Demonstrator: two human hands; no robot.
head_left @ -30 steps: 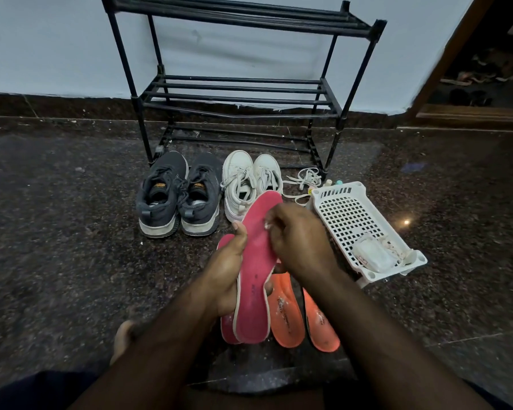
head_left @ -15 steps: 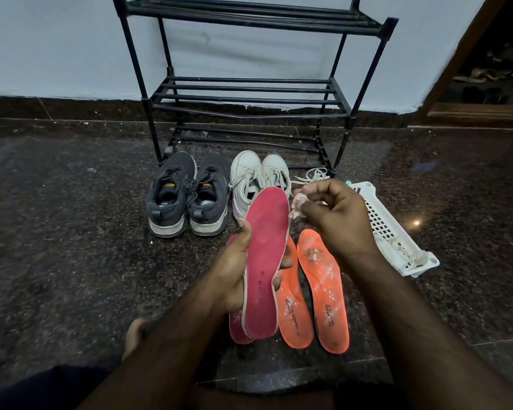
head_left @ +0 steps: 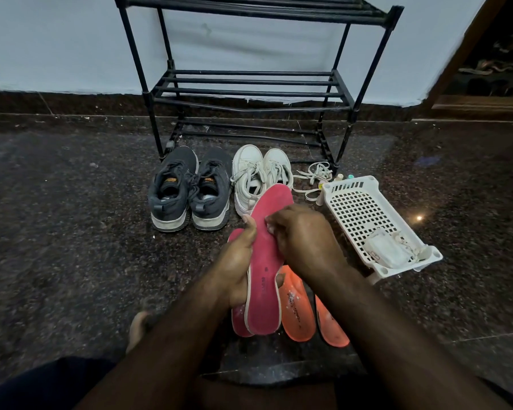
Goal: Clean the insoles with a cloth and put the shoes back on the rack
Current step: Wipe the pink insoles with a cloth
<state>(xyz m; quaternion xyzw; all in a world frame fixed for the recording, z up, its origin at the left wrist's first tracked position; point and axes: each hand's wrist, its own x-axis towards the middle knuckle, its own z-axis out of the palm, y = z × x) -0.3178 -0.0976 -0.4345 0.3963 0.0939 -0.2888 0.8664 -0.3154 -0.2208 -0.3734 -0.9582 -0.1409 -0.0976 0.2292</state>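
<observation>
A: The left hand (head_left: 234, 261) grips one pink insole (head_left: 264, 261) at its edge, tilted up above the floor; the right hand (head_left: 302, 241) pinches a small cloth (head_left: 269, 229) against its face.

B: Count them: two pink insoles, the second pink insole (head_left: 239, 318) lying beneath, and two orange insoles (head_left: 296, 315) beside.

A: Four shoes: two grey shoes (head_left: 190, 190), two white shoes (head_left: 258, 176), standing before one black rack (head_left: 249, 90). One white basket (head_left: 365, 214) sits right.

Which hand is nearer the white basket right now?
Right. The right hand works on the pink insole just left of the white basket; the left hand grips the insole's far edge.
</observation>
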